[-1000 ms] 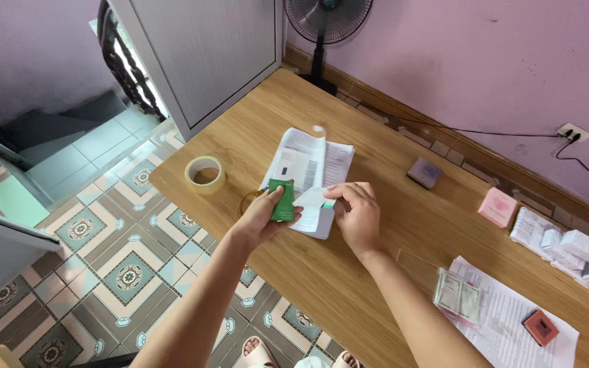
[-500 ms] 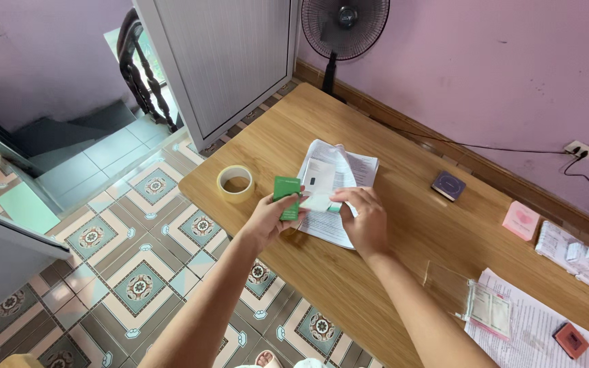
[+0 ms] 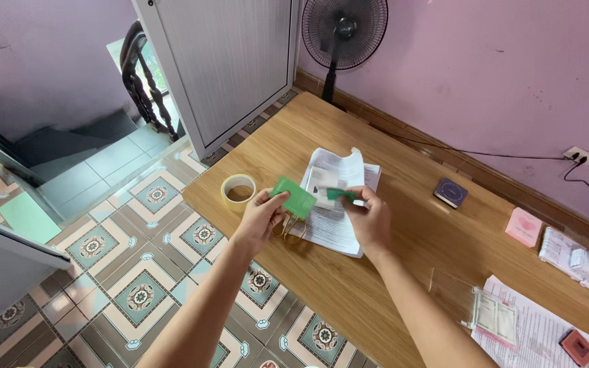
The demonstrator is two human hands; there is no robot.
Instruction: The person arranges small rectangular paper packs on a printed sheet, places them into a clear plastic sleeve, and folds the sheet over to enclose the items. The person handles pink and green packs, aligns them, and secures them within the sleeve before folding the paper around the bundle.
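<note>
My left hand (image 3: pixel 262 217) holds a small flat green box (image 3: pixel 294 197) above the wooden table (image 3: pixel 403 238). My right hand (image 3: pixel 368 218) pinches a white item with a green end (image 3: pixel 328 193) right beside that box, over a stack of printed papers (image 3: pixel 335 197). Gold-handled scissors (image 3: pixel 293 228) lie on the table just under the left hand. A roll of tan tape (image 3: pixel 238 189) sits to the left of the left hand near the table's edge.
A dark square box (image 3: pixel 450 193), a pink box (image 3: pixel 523 227), white packs (image 3: pixel 584 262), clear sachets (image 3: pixel 492 313) and a red square (image 3: pixel 577 347) on sheets lie at the right. A standing fan (image 3: pixel 344 34) and a door (image 3: pixel 226 61) stand behind; tiled floor lies left.
The left hand has tilted the green box flatter and the right hand has drawn the white item with its green end away from it. The view has shifted slightly.
</note>
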